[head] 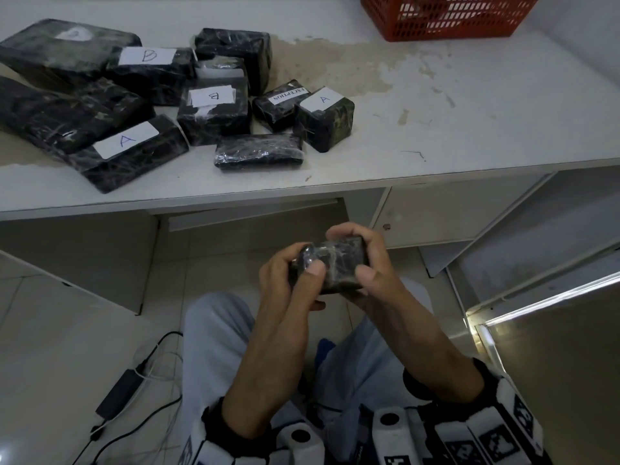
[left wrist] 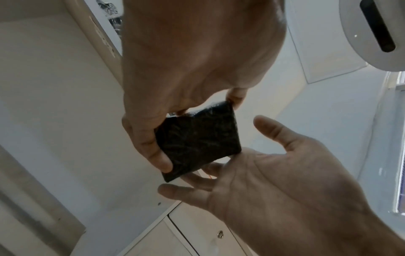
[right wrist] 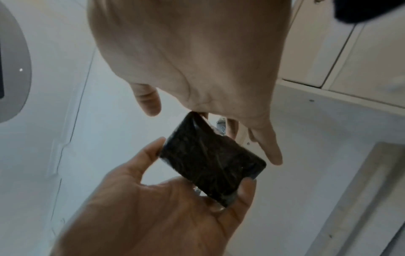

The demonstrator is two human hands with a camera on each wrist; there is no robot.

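The left hand [head: 285, 283] grips a small black packet [head: 332, 261], with the thumb on its near face and the fingers beneath. The right hand [head: 377, 260] holds the other end: its fingers curl over the far edge, and the wrist views show its thumb just off the wrap. The packet sits below the counter [head: 436, 122] edge, above the person's lap. More black packets [head: 214, 105] lie on the counter, some labelled A or B. A red basket [head: 453, 21] stands at the back.
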